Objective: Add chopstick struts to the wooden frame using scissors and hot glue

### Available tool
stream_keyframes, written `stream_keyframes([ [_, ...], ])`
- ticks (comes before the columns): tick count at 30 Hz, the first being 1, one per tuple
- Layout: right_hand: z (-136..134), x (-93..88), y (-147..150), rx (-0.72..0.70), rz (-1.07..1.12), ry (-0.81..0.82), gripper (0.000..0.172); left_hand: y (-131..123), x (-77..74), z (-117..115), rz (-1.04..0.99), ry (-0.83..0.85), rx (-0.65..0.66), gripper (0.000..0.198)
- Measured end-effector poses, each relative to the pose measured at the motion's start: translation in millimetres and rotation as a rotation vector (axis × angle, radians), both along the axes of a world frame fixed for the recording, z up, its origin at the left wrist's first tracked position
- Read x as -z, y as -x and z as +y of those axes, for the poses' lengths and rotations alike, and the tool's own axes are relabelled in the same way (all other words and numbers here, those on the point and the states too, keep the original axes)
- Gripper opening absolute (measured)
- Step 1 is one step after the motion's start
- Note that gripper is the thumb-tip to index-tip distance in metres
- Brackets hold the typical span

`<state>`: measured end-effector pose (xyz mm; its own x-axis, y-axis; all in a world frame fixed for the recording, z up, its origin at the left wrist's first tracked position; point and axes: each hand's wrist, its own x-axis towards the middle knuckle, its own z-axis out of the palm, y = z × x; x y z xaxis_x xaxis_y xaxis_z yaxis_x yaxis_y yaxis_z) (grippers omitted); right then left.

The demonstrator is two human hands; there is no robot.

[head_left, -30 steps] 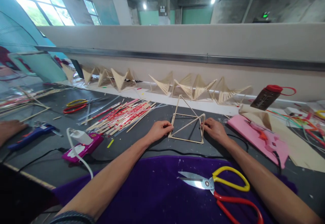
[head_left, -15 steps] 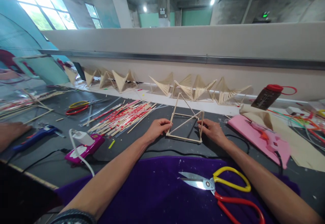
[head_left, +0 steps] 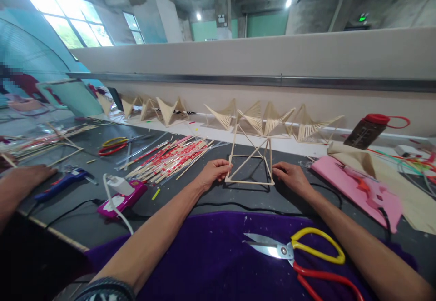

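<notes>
A frame of thin wooden sticks (head_left: 250,183) stands on the dark table, with a square base, upright corners and crossing diagonals. My left hand (head_left: 216,173) pinches its near left corner between thumb and fingers. At the right side, my right hand (head_left: 293,178) rests on the table with loosely bent fingers, their tips right beside the right upright; contact is hard to make out. Scissors (head_left: 284,250) with one yellow and one red handle lie spread on purple cloth (head_left: 204,255) closest to me.
Sticks with red marks (head_left: 173,158) lie left of the frame, near a magenta power strip (head_left: 124,196). Finished-looking stick models (head_left: 252,119) line the back. A pink glue gun (head_left: 371,192) and red-lidded bottle (head_left: 366,130) are right. Another person's hand (head_left: 30,180) is by a blue tool (head_left: 63,185).
The stick frame has turned slightly, and its right upright now stands straighter. My right hand has shifted a little outward from it. The view has moved slightly left.
</notes>
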<state>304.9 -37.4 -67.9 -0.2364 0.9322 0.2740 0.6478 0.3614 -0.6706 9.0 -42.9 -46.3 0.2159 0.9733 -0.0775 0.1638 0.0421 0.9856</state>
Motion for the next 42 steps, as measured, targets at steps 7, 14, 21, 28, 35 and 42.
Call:
stream_keyframes([
  [7, 5.1, 7.2, -7.5, 0.015, -0.044, 0.011, 0.031, 10.1, -21.9, 2.4, 0.211, -0.113, -0.048, 0.035],
  [14, 7.7, 12.8, -11.1, 0.013, -0.063, 0.048, 0.032, -14.1, -73.2, 50.7, 0.293, -0.459, -0.294, 0.034],
  [21, 6.9, 14.5, -15.7, 0.005, -0.146, 0.032, 0.034, -53.8, -80.4, 70.9, 0.638, -0.760, -0.272, 0.021],
  [28, 13.7, 23.8, -29.4, 0.030, -0.205, 0.129, 0.042, -56.9, -69.8, 70.6, 0.595, -0.730, -0.256, 0.035],
  [35, 12.3, 19.4, -31.3, 0.077, -0.224, 0.180, 0.048, -58.1, -65.5, 68.3, 0.559, -0.624, -0.259, 0.033],
  [42, 18.9, 30.1, -36.8, 0.100, -0.206, 0.166, 0.038, -57.3, -62.9, 67.6, 0.533, -0.670, -0.223, 0.032],
])
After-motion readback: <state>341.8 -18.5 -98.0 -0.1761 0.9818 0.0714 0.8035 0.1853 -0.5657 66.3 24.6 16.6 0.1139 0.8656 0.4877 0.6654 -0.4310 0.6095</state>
